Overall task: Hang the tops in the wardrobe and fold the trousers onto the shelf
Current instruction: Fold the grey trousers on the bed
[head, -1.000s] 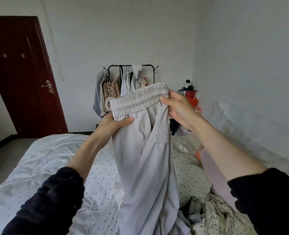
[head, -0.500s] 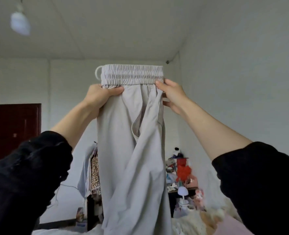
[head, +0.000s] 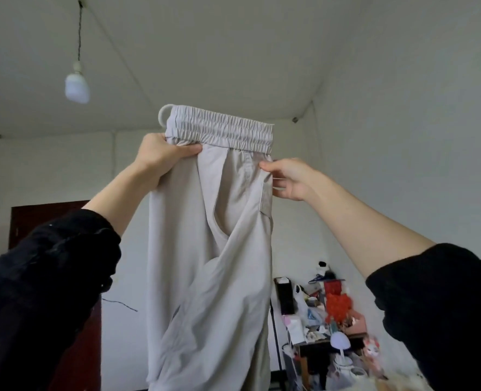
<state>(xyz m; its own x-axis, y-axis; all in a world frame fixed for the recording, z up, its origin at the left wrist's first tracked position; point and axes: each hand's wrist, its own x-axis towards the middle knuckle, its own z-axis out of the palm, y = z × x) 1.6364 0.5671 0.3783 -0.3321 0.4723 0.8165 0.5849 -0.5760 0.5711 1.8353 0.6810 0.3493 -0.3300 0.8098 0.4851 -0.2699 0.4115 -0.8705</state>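
Trousers [head: 211,249] now raised high overhead, hanging full length; left hand [head: 160,153] gripping under the waistband, right hand [head: 287,179] pinching the side seam, lower than before. Likely shaken straight, ready for folding.
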